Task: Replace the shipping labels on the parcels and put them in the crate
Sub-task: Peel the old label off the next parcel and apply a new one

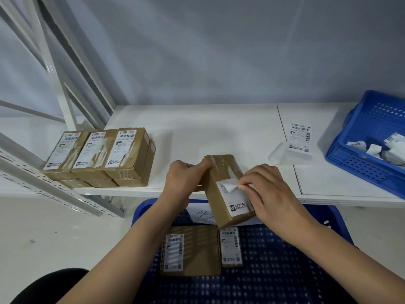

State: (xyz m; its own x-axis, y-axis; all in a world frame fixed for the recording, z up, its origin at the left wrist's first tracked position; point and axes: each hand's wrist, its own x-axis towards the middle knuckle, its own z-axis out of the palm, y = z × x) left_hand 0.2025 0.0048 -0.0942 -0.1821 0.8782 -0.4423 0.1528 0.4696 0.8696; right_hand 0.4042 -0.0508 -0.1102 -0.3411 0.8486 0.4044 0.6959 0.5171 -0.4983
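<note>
A brown cardboard parcel [221, 176] is held tilted above the table's front edge. My left hand [184, 179] grips its far left side. My right hand [266, 189] pinches the peeled-up top corner of the white shipping label [235, 201] on the parcel's face. Below my hands stands a blue crate [285, 260] with two labelled parcels [192, 251] lying flat in it. A fresh label sheet [299, 138] lies on the table at the right.
Several labelled parcels [98, 154] are stacked at the table's left. A second blue crate [370, 137] at the right edge holds crumpled label scraps. White metal shelving [65, 84] rises at the left. The white table [208, 132] backs onto a grey wall.
</note>
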